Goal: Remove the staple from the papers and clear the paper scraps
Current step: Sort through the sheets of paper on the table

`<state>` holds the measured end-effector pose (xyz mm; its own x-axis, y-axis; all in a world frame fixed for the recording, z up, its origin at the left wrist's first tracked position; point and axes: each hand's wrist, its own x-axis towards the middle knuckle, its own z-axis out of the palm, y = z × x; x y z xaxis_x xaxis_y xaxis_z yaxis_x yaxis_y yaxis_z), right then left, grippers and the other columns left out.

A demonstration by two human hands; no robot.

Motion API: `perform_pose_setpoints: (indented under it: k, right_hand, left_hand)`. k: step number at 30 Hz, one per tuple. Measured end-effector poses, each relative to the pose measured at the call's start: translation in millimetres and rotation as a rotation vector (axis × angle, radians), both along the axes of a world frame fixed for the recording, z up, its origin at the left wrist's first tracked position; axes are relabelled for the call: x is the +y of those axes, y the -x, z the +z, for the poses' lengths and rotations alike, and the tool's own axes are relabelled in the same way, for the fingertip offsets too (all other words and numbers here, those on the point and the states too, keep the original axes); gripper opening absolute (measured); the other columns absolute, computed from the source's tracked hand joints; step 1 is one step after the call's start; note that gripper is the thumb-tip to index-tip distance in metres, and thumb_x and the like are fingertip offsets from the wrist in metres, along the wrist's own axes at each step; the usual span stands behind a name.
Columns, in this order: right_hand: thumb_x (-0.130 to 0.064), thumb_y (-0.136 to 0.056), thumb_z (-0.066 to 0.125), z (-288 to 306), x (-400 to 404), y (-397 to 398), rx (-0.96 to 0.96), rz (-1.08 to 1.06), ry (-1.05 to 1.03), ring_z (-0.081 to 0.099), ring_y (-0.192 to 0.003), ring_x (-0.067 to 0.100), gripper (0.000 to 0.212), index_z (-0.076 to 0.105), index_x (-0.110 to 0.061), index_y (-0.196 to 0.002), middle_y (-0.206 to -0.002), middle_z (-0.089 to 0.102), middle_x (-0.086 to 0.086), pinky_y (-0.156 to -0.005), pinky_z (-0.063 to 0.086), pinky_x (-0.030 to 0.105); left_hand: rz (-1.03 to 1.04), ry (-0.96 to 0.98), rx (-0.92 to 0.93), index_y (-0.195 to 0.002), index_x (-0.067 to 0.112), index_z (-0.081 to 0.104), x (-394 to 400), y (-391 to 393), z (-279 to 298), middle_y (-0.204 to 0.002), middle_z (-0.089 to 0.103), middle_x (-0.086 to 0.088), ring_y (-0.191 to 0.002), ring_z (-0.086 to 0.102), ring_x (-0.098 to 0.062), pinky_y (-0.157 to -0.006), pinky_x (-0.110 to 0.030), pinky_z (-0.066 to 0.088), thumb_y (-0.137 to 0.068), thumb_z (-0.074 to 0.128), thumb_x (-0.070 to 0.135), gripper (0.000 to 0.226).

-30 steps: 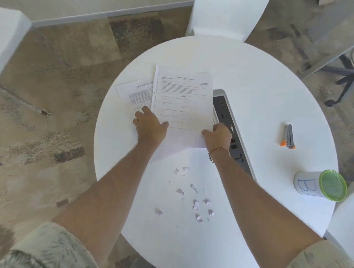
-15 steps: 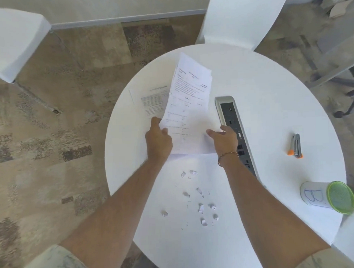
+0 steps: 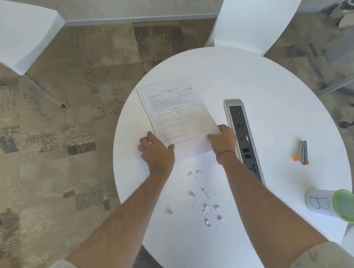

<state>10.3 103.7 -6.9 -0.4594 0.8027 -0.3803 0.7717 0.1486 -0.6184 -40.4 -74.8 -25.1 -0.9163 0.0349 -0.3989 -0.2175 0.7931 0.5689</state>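
Note:
Printed papers (image 3: 175, 113) lie as a stack on the round white table (image 3: 270, 86), tilted to the left. My left hand (image 3: 156, 152) grips their near left corner, thumb on top. My right hand (image 3: 222, 140) grips the near right corner. Several small paper scraps (image 3: 206, 209) and bent staples lie scattered on the table between my forearms. An orange and grey staple remover (image 3: 302, 152) rests to the right, apart from both hands.
A grey power socket strip (image 3: 242, 131) is set into the table just right of my right hand. A green-lidded container marked B (image 3: 333, 205) lies on its side at the right edge. White chairs (image 3: 252, 19) stand around the table.
The papers, held up off the table half a second ago, now lie flat over the sheet that lay at the left. Both hands keep hold of the near corners.

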Motion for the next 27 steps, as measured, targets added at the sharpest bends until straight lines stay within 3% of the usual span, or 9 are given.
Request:
perform_pose_setpoints:
  k: [3,5,9,13,15,19,23,25,27]
  right_hand:
    - [-0.028,-0.075,0.076,-8.8,-4.7,4.9,-0.217,0.138,-0.152,0.047,-0.117,0.032,0.060,0.054,-0.006,-0.126,-0.123,0.051,0.014,-0.083,0.049,0.036]
    - [-0.032,-0.079,0.074,-9.4,-10.6,7.5,-0.260,0.211,-0.236,0.042,-0.121,0.032,0.063,0.047,-0.005,-0.128,-0.129,0.047,0.014,-0.094,0.045,0.041]
    - [-0.043,-0.080,0.070,-7.2,-18.9,16.7,-0.294,0.275,-0.305,0.053,-0.107,0.030,0.056,0.049,-0.007,-0.118,-0.114,0.056,0.009,-0.092,0.044,0.043]
    - [-0.048,-0.077,0.070,-2.2,-12.1,29.7,-0.325,0.213,-0.147,0.056,-0.088,0.027,0.048,0.052,-0.012,-0.103,-0.081,0.056,-0.003,-0.089,0.040,0.041]
    - [-0.048,-0.072,0.073,-0.2,-5.8,32.5,-0.282,0.187,-0.058,0.058,-0.086,0.026,0.044,0.056,-0.013,-0.094,-0.078,0.058,-0.003,-0.089,0.045,0.041]
    - [-0.027,-0.067,0.079,11.4,12.1,32.0,-0.048,0.077,0.119,0.051,-0.064,0.019,0.032,0.050,-0.015,-0.065,-0.067,0.052,-0.001,-0.056,0.042,0.029]
    - [-0.004,-0.064,0.061,20.7,28.9,27.1,-0.090,0.234,0.183,0.049,-0.064,0.021,0.004,0.058,-0.004,-0.067,-0.067,0.054,0.004,-0.059,0.040,0.026]
    - [0.008,-0.069,0.055,23.2,28.6,20.8,-0.119,0.325,0.147,0.039,-0.059,0.019,0.022,0.047,-0.009,-0.058,-0.061,0.043,0.002,-0.055,0.031,0.024]
    - [0.009,-0.069,0.055,23.3,27.1,11.3,-0.055,0.317,0.147,0.039,-0.062,0.019,0.010,0.052,-0.001,-0.068,-0.066,0.046,0.006,-0.056,0.033,0.028]
  left_hand:
    - [-0.197,0.141,0.114,-0.152,0.007,0.024,-9.0,2.0,-6.2,-0.156,0.026,-0.016,-0.135,0.032,-0.036,-0.104,-0.050,0.036,-0.085,0.074,0.036,0.089]
    - [-0.308,0.180,0.151,-0.153,0.013,0.027,-14.1,4.3,-10.5,-0.161,0.022,-0.012,-0.138,0.029,-0.035,-0.106,-0.050,0.034,-0.089,0.070,0.037,0.081]
    - [-0.419,0.294,0.180,-0.150,0.021,0.035,-17.6,6.2,-12.2,-0.165,0.021,-0.005,-0.136,0.032,-0.032,-0.100,-0.049,0.038,-0.094,0.061,0.043,0.067]
    - [-0.454,0.331,0.202,-0.150,0.021,0.034,-17.2,6.5,-11.9,-0.165,0.021,-0.003,-0.133,0.034,-0.031,-0.096,-0.046,0.039,-0.095,0.059,0.043,0.064]
    - [-0.463,0.339,0.212,-0.150,0.021,0.035,-18.4,6.8,-12.2,-0.165,0.021,-0.003,-0.133,0.034,-0.031,-0.095,-0.046,0.040,-0.096,0.058,0.043,0.063]
    - [-0.481,0.358,0.223,-0.151,0.022,0.032,-19.7,8.2,-14.3,-0.165,0.021,-0.003,-0.133,0.034,-0.031,-0.096,-0.046,0.040,-0.096,0.056,0.043,0.063]
    - [-0.489,0.321,0.204,-0.149,0.023,0.033,-21.6,8.8,-12.1,-0.165,0.020,-0.001,-0.134,0.033,-0.031,-0.097,-0.046,0.039,-0.095,0.058,0.043,0.063]
    - [-0.478,0.267,0.163,-0.150,0.023,0.032,-23.7,10.8,-11.0,-0.166,0.018,0.000,-0.137,0.031,-0.031,-0.100,-0.047,0.037,-0.093,0.062,0.042,0.067]
    - [-0.402,0.163,0.086,-0.151,0.019,0.029,-24.5,15.9,-7.7,-0.166,0.016,-0.001,-0.140,0.026,-0.032,-0.105,-0.050,0.034,-0.088,0.069,0.043,0.079]
